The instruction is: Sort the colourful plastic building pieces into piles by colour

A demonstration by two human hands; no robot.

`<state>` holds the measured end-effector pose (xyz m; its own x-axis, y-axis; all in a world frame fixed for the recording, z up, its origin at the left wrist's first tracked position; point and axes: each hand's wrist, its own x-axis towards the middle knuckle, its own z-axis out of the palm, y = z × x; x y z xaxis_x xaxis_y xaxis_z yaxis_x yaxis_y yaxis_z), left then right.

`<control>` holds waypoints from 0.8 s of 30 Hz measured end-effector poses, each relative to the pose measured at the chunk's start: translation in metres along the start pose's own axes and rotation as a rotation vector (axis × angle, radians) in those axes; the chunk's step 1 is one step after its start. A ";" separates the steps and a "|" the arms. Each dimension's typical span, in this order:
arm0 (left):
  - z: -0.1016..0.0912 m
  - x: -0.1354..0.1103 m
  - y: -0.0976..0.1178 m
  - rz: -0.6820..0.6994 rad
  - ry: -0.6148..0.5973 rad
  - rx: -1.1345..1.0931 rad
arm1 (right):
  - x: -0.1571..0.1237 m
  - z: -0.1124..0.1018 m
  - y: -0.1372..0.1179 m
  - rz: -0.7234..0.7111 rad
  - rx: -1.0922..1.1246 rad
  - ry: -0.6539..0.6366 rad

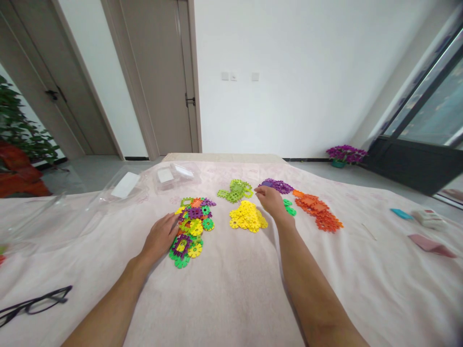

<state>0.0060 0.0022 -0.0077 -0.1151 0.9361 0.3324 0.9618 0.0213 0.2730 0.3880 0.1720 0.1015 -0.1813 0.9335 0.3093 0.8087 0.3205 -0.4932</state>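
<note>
My left hand (162, 234) rests on the cloth with its fingers stretched out, the tips touching the left side of a mixed heap of plastic building pieces (195, 227). Flower-shaped discs and square frames in yellow, green, purple and orange make up that heap. My right hand (270, 198) is closed in a pinch between the lime-green pile (236, 191) and the purple pile (280, 186); whatever its fingertips hold is hidden. In front of it lies a yellow pile of flower discs (248, 217). A few green discs (289, 208) show beside my right wrist, and an orange pile (318, 212) spreads further right.
Clear plastic containers (108, 193) stand at the left and back left. Eyeglasses (39, 303) lie at the front left. Toward the right are a cotton swab (369, 232), a blue item (401, 214), a white box (429, 219) and a pink cloth (432, 245).
</note>
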 end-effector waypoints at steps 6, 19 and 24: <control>0.001 0.000 -0.002 0.007 -0.009 0.001 | -0.024 0.045 -0.059 -0.349 0.096 -0.248; -0.001 0.000 0.001 0.011 -0.001 -0.063 | -0.066 0.090 -0.096 -0.502 0.022 -0.320; -0.001 0.000 0.001 0.008 0.011 -0.056 | -0.066 0.093 -0.097 -0.387 0.167 -0.310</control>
<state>0.0072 0.0022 -0.0065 -0.1103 0.9323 0.3444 0.9474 -0.0062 0.3201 0.2692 0.0943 0.0530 -0.6267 0.7374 0.2520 0.5541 0.6490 -0.5213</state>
